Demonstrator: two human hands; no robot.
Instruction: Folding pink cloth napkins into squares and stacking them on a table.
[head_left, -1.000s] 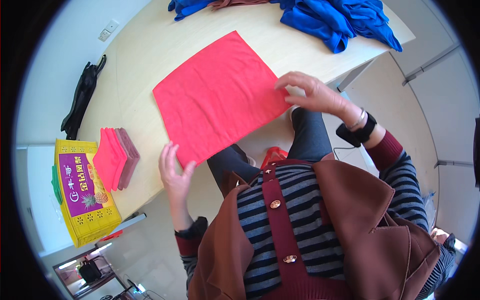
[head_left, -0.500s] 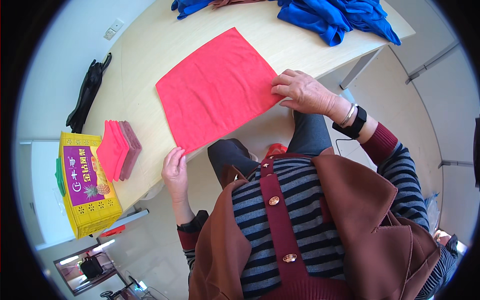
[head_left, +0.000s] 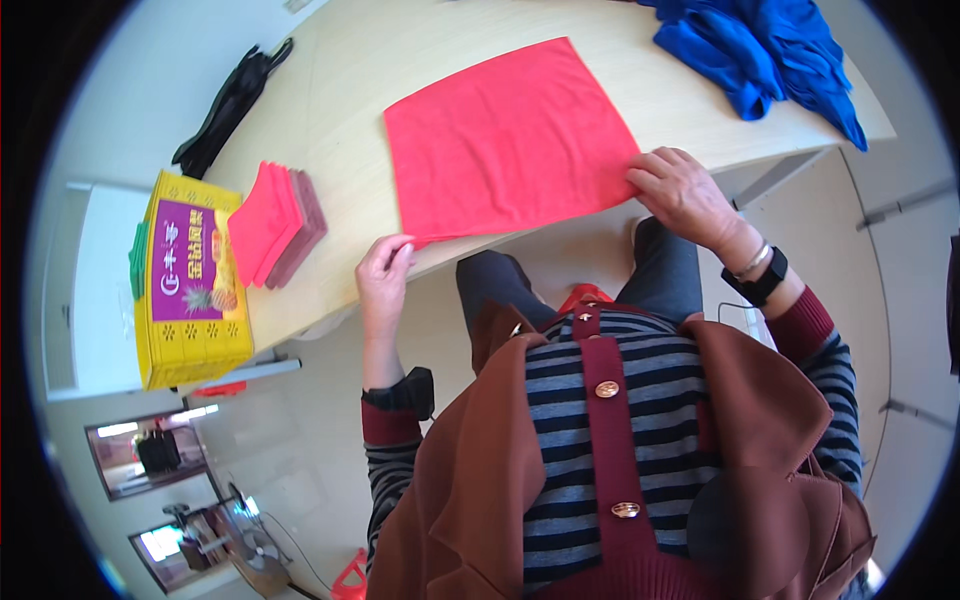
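A square red cloth point(head_left: 510, 140) lies spread on the pale tabletop, slightly rippled, its near edge along the table's front edge. My left hand point(head_left: 385, 280) pinches its near left corner between thumb and fingers. At the near right corner, my right hand point(head_left: 690, 200) has its fingers closed on the cloth. To the left stands a neat stack of folded cloths point(head_left: 268, 225), red ones beside brownish ones point(head_left: 308, 215).
Beside the stack is a yellow and purple carton point(head_left: 190, 290) with something green point(head_left: 138, 260) behind it. A black folded item point(head_left: 235, 105) lies at the table's far left edge. Crumpled blue cloths point(head_left: 765, 60) are heaped at the far right.
The whole view has shifted and turned, so the table and cloth appear farther right. Both hands keep hold of the red cloth's near corners, and its near edge looks slightly gathered by my left hand.
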